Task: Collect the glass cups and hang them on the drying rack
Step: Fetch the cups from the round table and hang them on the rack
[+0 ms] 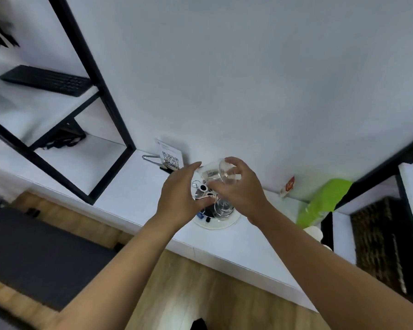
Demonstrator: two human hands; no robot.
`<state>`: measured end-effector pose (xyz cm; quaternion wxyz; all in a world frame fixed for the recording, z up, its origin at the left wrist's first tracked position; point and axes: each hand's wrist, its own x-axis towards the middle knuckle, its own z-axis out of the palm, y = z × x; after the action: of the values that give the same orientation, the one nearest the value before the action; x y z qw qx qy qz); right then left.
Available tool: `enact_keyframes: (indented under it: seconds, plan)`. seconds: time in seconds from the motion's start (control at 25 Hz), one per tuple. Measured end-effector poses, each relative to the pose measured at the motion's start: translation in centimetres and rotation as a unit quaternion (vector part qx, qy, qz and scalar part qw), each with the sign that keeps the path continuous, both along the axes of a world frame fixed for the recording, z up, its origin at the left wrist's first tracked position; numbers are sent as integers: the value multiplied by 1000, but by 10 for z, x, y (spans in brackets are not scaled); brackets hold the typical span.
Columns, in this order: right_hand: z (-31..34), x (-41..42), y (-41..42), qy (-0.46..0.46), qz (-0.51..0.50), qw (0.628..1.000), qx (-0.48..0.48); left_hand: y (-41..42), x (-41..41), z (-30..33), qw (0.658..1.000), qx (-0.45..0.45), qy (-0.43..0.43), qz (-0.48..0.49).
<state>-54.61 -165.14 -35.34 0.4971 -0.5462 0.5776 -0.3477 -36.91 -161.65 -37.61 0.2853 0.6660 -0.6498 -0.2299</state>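
A long white counter runs along the wall, flanked by a black-framed shelf unit that carries a dark keyboard. Further right lies a green packet, and near the wall stands a card with a QR code. On the counter sits the round white drying rack, where one glass cup already appears to hang upside down. Above it the person's right hand grasps another clear glass cup, tilted on its side, fingers curled round its rim and body. The left hand has its fingers extended against the cup's near side, steadying it. The step in hand seems to be hanging this cup; the next move likely calls for turning it mouth down and lowering it onto a free peg without knocking its neighbour
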Motion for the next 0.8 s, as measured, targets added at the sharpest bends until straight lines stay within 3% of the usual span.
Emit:
enact_keyframes:
  seconds: [0.12, 0.28, 0.44, 0.6, 0.8]
  plan:
    - [-18, 13, -5, 72, 16, 996, -56, -9, -3, -22, 999, -32, -27, -2]
    - [-42, 31, -6, 126, 33, 987, -94, -18, 5, -43, 999, -46, 2, -6]
    - [-74, 34, -14, 145, 82, 983, -70, -30, 18, -73, 999, 24, 37, 5]
    - [-107, 16, -25, 163, 90, 981, -50, -37, 28, -115, 995, 40, 91, 5]
    - [-151, -9, -36, 307, 110, 944, -39, -48, 32, -161, 989, 64, 134, -4]
